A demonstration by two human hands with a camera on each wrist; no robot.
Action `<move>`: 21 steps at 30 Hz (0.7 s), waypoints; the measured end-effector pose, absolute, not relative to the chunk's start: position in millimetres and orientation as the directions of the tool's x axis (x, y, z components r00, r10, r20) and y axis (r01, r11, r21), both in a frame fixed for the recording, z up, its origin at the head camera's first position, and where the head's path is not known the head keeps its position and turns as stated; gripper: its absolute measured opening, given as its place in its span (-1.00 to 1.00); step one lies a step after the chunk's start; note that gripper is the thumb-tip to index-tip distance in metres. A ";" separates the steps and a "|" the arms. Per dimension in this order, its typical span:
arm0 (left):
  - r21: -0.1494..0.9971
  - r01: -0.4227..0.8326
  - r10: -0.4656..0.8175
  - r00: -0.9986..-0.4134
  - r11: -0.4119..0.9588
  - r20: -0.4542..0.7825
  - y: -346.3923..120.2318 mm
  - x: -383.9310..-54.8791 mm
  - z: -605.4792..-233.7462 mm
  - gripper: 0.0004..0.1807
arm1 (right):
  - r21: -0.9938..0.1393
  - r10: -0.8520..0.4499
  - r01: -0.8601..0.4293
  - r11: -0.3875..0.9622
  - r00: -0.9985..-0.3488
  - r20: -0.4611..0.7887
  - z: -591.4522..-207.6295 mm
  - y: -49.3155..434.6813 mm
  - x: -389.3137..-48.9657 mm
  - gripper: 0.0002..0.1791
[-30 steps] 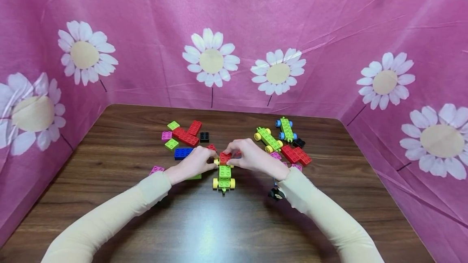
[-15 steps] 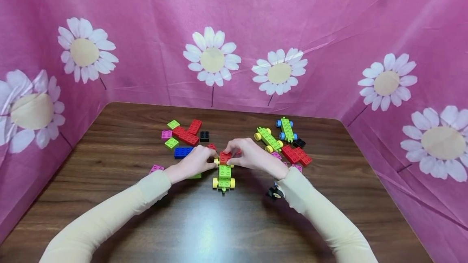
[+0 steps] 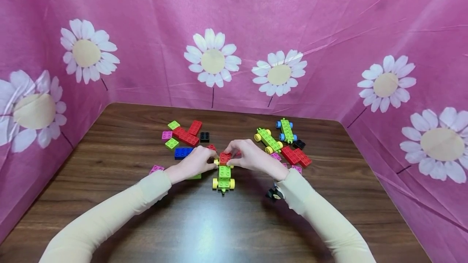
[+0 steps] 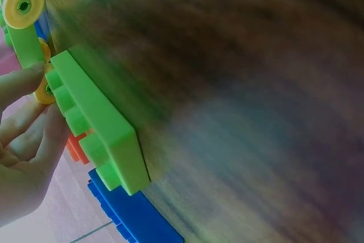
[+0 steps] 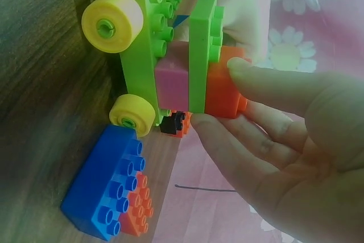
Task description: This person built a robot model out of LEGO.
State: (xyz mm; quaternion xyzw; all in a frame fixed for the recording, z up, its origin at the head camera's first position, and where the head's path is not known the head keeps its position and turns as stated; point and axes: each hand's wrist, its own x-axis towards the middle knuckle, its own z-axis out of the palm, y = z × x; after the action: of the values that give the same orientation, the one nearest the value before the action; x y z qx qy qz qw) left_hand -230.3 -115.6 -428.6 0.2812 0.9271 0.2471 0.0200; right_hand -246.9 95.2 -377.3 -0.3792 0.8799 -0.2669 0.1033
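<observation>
A lime-green toy car base point(image 3: 224, 185) with yellow wheels point(image 5: 112, 22) stands at the middle of the table. Stacked on it are a pink brick point(image 5: 172, 83), a lime-green plate point(image 5: 199, 55) and, on top, a red brick point(image 3: 224, 158) that looks orange in the right wrist view. My right hand point(image 3: 248, 155) pinches the red brick between thumb and fingers. At the far end of the car base, my left hand point(image 3: 197, 162) grips near a yellow wheel point(image 4: 44, 91), which its fingers partly hide. A long green brick point(image 4: 105, 126) lies just beside the left hand.
Left on the table point(image 3: 120, 133) are a blue brick point(image 3: 183, 153), red bricks point(image 3: 185, 136), a black brick point(image 3: 204, 136) and pink pieces point(image 3: 157, 168). Right are two other car bases, yellow-wheeled point(image 3: 268, 139) and blue-wheeled point(image 3: 286, 130), more red bricks point(image 3: 296, 155) and a dark object point(image 3: 274, 194).
</observation>
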 end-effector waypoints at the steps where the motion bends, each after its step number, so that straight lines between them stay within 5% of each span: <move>1: 0.468 0.512 0.531 -0.841 0.720 0.103 -115.7 -230.2 -428.7 -0.77 | -0.548 -0.721 -0.611 0.571 -0.692 0.021 -377.5 95.1 -247.0 -0.77; 21: 0.494 0.499 0.526 -0.845 0.712 0.096 -116.5 -230.0 -428.8 -0.78 | -0.568 -0.711 -0.597 0.567 -0.703 0.030 -382.1 97.2 -250.8 -0.73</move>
State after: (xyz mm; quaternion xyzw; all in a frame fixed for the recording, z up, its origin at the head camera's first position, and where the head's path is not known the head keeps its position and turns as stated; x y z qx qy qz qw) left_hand -230.0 -116.5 -428.8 0.2772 0.9248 0.2594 0.0261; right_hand -250.8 97.2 -382.1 -0.3718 0.8793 -0.2800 0.1013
